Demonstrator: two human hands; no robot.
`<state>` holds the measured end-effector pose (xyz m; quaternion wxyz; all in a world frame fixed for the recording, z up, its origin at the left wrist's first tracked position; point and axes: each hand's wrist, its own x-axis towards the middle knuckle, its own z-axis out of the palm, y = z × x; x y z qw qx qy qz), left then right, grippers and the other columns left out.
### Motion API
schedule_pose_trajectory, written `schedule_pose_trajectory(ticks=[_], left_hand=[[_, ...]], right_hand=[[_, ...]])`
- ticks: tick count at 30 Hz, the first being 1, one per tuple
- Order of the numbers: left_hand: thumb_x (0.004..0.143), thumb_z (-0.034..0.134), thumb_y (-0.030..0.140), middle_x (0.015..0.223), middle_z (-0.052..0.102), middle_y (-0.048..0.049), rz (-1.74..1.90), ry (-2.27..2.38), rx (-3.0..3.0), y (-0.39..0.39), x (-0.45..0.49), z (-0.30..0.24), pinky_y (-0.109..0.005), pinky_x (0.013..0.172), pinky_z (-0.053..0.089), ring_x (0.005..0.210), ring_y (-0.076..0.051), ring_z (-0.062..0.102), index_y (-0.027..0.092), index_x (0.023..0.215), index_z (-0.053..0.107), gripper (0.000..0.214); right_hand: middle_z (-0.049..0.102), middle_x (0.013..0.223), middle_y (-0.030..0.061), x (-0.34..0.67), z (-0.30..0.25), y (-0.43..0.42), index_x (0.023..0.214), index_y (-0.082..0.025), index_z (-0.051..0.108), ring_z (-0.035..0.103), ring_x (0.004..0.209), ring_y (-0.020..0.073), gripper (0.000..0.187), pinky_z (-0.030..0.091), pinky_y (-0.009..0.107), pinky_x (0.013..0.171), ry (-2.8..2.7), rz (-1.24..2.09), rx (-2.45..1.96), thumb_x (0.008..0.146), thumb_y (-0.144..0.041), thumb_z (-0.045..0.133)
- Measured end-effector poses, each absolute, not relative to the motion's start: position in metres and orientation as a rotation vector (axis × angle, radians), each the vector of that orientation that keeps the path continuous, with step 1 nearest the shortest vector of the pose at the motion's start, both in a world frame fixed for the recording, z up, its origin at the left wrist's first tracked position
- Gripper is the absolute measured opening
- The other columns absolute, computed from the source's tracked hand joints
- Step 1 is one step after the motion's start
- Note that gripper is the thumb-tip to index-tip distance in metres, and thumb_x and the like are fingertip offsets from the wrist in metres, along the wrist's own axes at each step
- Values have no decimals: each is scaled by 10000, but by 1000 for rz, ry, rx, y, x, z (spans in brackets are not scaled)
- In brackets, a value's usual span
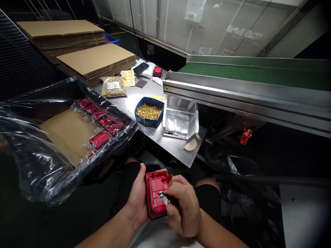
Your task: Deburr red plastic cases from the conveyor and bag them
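My left hand [138, 198] grips a red plastic housing [156, 193] from its left side, holding it over my lap with the ribbed inner face up. My right hand [182, 206] is closed around a small metal-tipped tool [163, 198], whose tip rests on the housing's lower right part. A blue tray of small brass parts [149, 112] sits on the steel table ahead. To the left, a box lined with black plastic film [46, 165] holds a row of more red housings [99, 120] beside a cardboard sheet.
A clear plastic bin [181, 119] stands beside the blue tray. A bag of brass parts [113, 86], sticker sheets, a phone and a red item lie farther back. Flat cardboard stacks [95, 62] fill the back left. A green conveyor belt [253, 74] runs along the right.
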<state>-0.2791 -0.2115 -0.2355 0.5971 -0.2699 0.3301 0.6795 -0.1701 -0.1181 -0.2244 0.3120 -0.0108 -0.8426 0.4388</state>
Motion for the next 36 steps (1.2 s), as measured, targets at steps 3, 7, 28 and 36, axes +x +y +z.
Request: schedule_pose_trajectory(ticks=[3, 7, 28, 36], left_hand=[[969, 443, 536, 1241, 582, -131, 1818, 1422, -288, -214, -271, -247, -427, 1067, 404, 1199, -293, 533, 172, 1226, 534, 454], [1016, 407, 408, 1388, 483, -74, 1884, 1834, 533, -229, -258, -252, -356, 1132, 325, 1311, -243, 421, 233, 1344, 466, 376], [772, 745, 579, 1086, 574, -23, 1486, 1831, 968, -228, -269, -236, -305, 824, 473, 962, -224, 570, 304, 1213, 562, 551], [727, 802, 540, 1025, 561, -31, 1746, 1712, 532, -235, -264, -243, -230, 722, 520, 855, -199, 596, 250, 1092, 536, 537]], right_hand=[[521, 713, -8, -179, -230, -114, 967, -218, 512, 484, 604, 114, 184, 415, 262, 565, -1940, 1593, -657, 972, -348, 382], [421, 593, -39, -190, -230, -105, 760, -207, 454, 410, 543, 99, 363, 374, 241, 529, -1525, 1996, -964, 974, -485, 361], [476, 511, -51, -195, -227, -92, 694, -194, 448, 432, 486, 83, 396, 400, 215, 520, -1534, 2077, -1115, 952, -492, 416], [693, 790, 51, -193, -247, -88, 841, -188, 520, 651, 701, 182, 373, 539, 311, 666, -1139, 2180, -1079, 923, -541, 433]])
